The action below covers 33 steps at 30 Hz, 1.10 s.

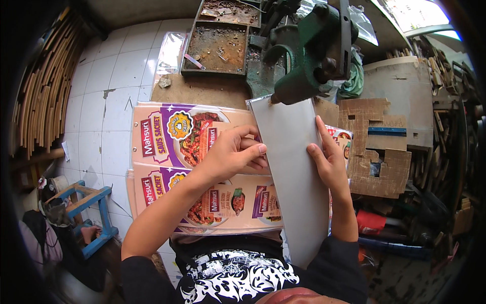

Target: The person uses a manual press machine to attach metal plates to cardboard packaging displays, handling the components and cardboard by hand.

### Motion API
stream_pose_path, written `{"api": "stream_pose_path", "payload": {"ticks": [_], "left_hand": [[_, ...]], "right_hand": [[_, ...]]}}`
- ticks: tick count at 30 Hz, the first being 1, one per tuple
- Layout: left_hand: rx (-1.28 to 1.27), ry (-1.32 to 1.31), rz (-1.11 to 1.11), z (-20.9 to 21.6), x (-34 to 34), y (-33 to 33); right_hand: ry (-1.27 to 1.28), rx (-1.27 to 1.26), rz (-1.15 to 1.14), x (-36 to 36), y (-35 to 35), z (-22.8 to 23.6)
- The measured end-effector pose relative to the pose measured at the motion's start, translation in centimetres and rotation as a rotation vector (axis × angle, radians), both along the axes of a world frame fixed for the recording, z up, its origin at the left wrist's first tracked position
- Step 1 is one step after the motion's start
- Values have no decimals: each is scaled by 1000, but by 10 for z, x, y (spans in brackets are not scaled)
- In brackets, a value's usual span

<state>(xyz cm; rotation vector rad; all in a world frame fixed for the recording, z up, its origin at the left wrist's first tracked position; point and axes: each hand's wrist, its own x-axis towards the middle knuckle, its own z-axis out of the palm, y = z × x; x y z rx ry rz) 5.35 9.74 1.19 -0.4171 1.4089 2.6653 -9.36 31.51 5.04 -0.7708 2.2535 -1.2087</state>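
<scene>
A long, flat grey panel (296, 167) slants from my body up to the green press machine (301, 55), its far end under the press's nose. My right hand (331, 162) grips the panel's right edge, thumb on the upper face and other fingers along the side. Beside the left edge, my left hand (230, 154) is closed with thumb and forefinger pinched; whatever may be between them is too small to make out. Beneath that arm lie printed sign panels (167, 134) in peach and purple with food pictures, overlapping in stacks.
Behind the signs, a dark metal tray (217, 50) holds small loose bits. A cut-out brown board (354, 147) lies to the right. Wood strips (48, 86) lean at far left, above a blue-framed stool (96, 218). Green cloth (353, 76) hangs beside the press.
</scene>
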Motion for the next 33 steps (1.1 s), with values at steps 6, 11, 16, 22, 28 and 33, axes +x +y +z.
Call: {"api": "stream_pose_path", "payload": {"ticks": [6, 11, 16, 22, 28, 33], "left_hand": [[-63, 13, -24, -3, -1, 2], [-165, 44, -74, -2, -1, 3], [-391, 94, -27, -3, 5, 13], [-1108, 452, -104, 17, 10, 32], [-621, 303, -1, 64, 36, 52], [-299, 320, 53, 75, 56, 58]], "right_hand": [[73, -98, 32, 3, 4, -1], [204, -139, -52, 15, 23, 19], [70, -143, -112, 30, 62, 30], [-1251, -539, 282, 50, 94, 11], [-1770, -743, 562, 96, 67, -3], [-1980, -715, 713, 127, 44, -16]]}}
